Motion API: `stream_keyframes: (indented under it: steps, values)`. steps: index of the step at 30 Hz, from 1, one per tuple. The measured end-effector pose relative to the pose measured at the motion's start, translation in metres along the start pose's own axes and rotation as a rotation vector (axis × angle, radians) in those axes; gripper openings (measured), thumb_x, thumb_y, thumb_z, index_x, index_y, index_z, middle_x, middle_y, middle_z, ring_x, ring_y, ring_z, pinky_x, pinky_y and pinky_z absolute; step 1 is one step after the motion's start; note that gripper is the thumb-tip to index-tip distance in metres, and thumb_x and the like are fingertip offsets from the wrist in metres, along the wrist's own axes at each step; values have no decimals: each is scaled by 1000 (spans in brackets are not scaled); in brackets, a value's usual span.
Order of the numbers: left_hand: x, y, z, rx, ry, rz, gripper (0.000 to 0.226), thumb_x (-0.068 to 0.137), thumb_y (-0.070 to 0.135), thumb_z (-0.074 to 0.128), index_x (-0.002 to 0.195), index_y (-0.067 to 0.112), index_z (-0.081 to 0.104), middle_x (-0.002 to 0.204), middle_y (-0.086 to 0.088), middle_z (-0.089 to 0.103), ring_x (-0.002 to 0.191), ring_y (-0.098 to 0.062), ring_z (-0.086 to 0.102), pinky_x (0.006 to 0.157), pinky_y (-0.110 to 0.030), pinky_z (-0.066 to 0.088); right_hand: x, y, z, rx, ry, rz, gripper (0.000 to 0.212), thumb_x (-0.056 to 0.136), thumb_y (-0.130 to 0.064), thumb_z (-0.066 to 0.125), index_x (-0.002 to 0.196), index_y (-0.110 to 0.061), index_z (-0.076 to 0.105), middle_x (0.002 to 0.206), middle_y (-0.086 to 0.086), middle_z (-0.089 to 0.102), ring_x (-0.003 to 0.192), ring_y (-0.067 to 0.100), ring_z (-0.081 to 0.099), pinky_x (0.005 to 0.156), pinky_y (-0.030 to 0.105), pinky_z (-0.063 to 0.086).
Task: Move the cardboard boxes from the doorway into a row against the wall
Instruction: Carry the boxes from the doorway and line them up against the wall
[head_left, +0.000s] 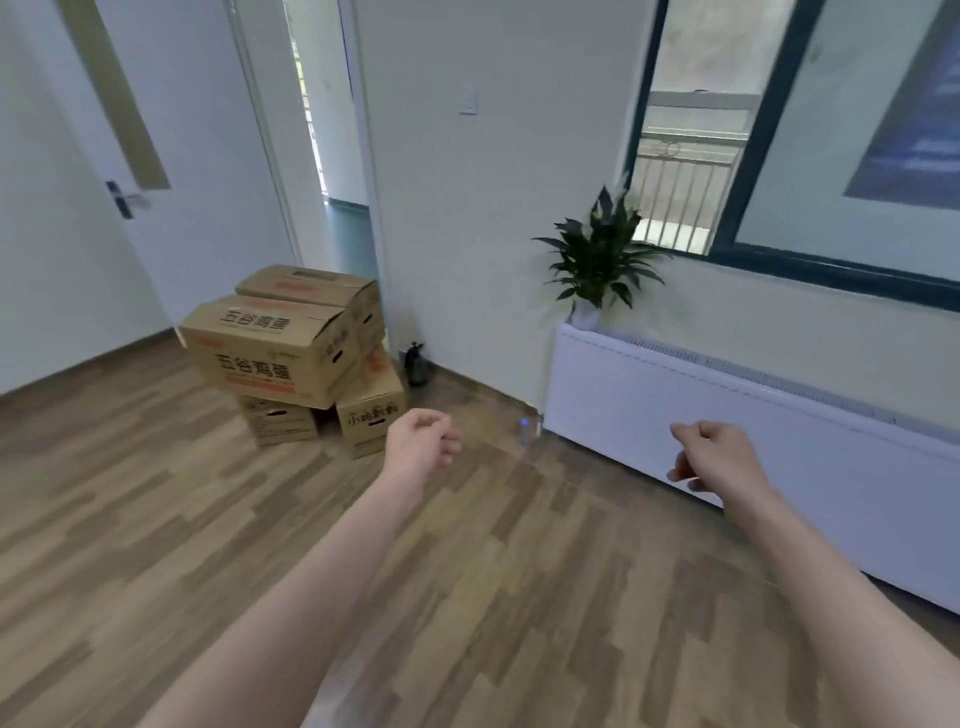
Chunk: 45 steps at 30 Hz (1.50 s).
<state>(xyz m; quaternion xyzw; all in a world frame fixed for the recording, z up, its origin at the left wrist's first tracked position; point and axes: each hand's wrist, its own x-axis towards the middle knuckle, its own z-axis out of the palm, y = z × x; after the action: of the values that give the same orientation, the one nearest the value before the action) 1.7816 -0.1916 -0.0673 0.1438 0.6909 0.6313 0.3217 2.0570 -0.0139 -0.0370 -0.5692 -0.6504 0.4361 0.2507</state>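
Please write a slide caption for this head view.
Both empty hands, left and right, reach toward stacked cardboard boxes by the doorway.

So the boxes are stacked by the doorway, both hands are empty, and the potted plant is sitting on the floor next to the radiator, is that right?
Not quite. The head view shows the potted plant standing on top of the radiator, not on the floor. The rest holds: the boxes are stacked by the doorway, and the left hand and right hand are both empty.

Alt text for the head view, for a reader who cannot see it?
Both bare hands, left hand and right hand, reach forward empty toward stacked cardboard boxes by the doorway. A potted plant sits on a white radiator.
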Motion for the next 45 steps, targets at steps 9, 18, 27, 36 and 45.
stream_keyframes:
  steps: [9, 18, 27, 36, 45]
  values:
    - [194, 31, -209, -52, 312, -68, 12, 105, 10, 56, 113, 8, 64, 92, -12, 74, 67, -21, 65, 67, -35, 58, 112, -148, 281, 35, -272, -136, 12, 96, -30, 63, 96, -20, 56, 92, 12, 75, 72, 26, 67, 64, 34, 53]
    - [416, 61, -333, 20, 531, -210, 22, 104, 10, 54, 123, 2, 63, 94, -11, 72, 67, -21, 59, 55, -31, 48, 255, -299, 556, -245, -533, -322, 39, 101, -40, 57, 132, -15, 58, 127, 3, 63, 115, 22, 59, 92, 34, 45]
    - [622, 104, -460, -82, 660, -255, 19, 105, 16, 55, 122, 9, 58, 99, -6, 68, 78, -21, 60, 68, -33, 49, 342, -438, 801, -395, -722, -429, 42, 100, -42, 60, 132, -15, 58, 126, 4, 65, 120, 24, 60, 100, 39, 50]
    - [801, 120, -550, -145, 601, -301, 15, 106, 11, 51, 119, 7, 57, 89, -7, 64, 71, -17, 56, 62, -29, 47, 414, -535, 963, -355, -616, -469, 28, 102, -28, 59, 125, -12, 60, 119, 7, 69, 112, 24, 65, 90, 33, 50]
    - [986, 138, -608, -164, 584, -414, 47, 103, 24, 60, 144, 8, 45, 90, -2, 55, 78, -18, 53, 72, -36, 49, 510, -621, 1125, -514, -703, -401, 46, 103, -34, 58, 141, -12, 48, 140, 8, 61, 129, 28, 58, 101, 39, 46]
